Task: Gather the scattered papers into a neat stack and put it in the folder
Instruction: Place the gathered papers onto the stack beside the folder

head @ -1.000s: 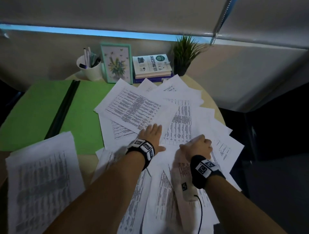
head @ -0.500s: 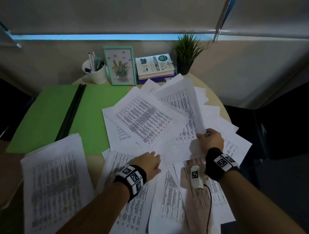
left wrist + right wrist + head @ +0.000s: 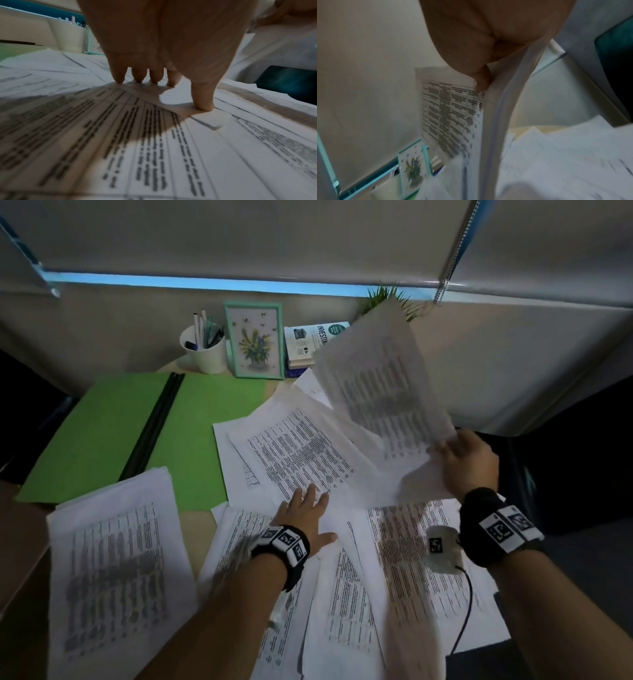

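Printed white papers [image 3: 301, 453] lie scattered over the right half of the round table. My right hand [image 3: 462, 453] pinches the lower corner of one printed sheet [image 3: 380, 378] and holds it up in the air, tilted toward the wall. In the right wrist view the thumb [image 3: 481, 79] presses that sheet [image 3: 450, 115] at its top edge. My left hand [image 3: 305, 508] lies flat with straight fingers [image 3: 154, 77] on the papers [image 3: 137, 135] at the centre. An open green folder [image 3: 102, 433] lies at the left. A loose stack of papers [image 3: 113, 570] sits in front of it.
Against the wall stand a white pen cup [image 3: 205, 350], a teal-framed flower picture [image 3: 255, 340], a pile of books [image 3: 308, 340] and a small plant [image 3: 387, 299]. The table edge drops off into dark floor at the right.
My right hand has lifted one sheet off the pile, up and toward the wall. My left hand drew back toward me, then slid forward again, flat on the papers.
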The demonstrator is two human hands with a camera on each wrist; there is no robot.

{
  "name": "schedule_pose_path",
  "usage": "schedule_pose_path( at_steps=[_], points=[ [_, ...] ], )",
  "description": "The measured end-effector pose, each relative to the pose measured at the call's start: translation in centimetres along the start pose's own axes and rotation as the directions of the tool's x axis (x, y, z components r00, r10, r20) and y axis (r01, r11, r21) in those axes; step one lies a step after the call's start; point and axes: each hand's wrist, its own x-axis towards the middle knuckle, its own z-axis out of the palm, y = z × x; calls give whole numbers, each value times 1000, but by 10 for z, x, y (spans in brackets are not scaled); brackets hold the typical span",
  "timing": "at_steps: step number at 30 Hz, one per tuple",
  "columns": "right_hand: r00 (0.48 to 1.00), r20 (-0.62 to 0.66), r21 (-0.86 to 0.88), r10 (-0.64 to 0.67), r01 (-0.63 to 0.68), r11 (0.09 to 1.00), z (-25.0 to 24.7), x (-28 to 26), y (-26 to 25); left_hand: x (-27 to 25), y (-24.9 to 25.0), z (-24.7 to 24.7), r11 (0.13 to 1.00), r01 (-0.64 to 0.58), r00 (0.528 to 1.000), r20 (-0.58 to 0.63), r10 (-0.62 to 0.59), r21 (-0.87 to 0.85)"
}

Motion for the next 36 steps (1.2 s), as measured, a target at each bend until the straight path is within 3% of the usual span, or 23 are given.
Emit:
schedule_pose_path(
  at_steps=[3,6,8,9,11,13,16,17,21,23,25,28,31,33,36],
  points=[
    [990,-133,7,-35,36,999,-21,8,-12,-8,-6,1,999,-19,999,33,17,50],
    [982,-153,53,-113,123,991,-37,22,-28,-19,-8,-8,997,-46,996,79,41,64],
    [982,-95,96,-166,175,980,-44,29,-42,-28,-6,-17,997,-18,997,78,23,-72],
    [983,-36,121,-178,181,976,-45,30,-48,-32,-5,-20,974,24,999,28,-18,-224],
    [980,106,127,-168,154,980,-39,35,-55,-37,-8,-24,812,98,975,-106,-193,-576],
    [957,244,75,-158,144,987,-25,37,-54,-38,-13,-27,587,129,902,-151,-403,-799],
    [890,423,2,-168,185,983,6,32,-47,-34,-24,-32,260,157,820,-21,-572,-953],
    [871,466,-36,-155,193,980,17,26,-45,-33,-27,-33,204,173,799,16,-602,-964],
    [845,530,-162,-71,183,970,69,9,-27,-36,-33,-41,140,212,691,47,-722,-967],
    [826,563,-231,21,132,964,91,-1,-19,-34,-33,-39,48,179,693,91,-715,-983],
    [814,575,-310,78,128,942,105,-9,-14,-28,-32,-38,-98,130,702,161,-694,-987],
    [885,464,-374,37,158,914,117,-13,-15,-17,-38,-38,-218,110,695,232,-681,-970],
    [886,460,-297,52,99,950,123,-12,-25,-22,-41,-49,-321,87,723,282,-631,-943],
    [859,506,-313,85,91,946,127,-11,-31,-23,-43,-52,-369,99,761,309,-570,-924],
    [836,534,-282,127,35,959,132,-13,-35,-20,-44,-47,-316,134,798,291,-528,-939]
  ],
)
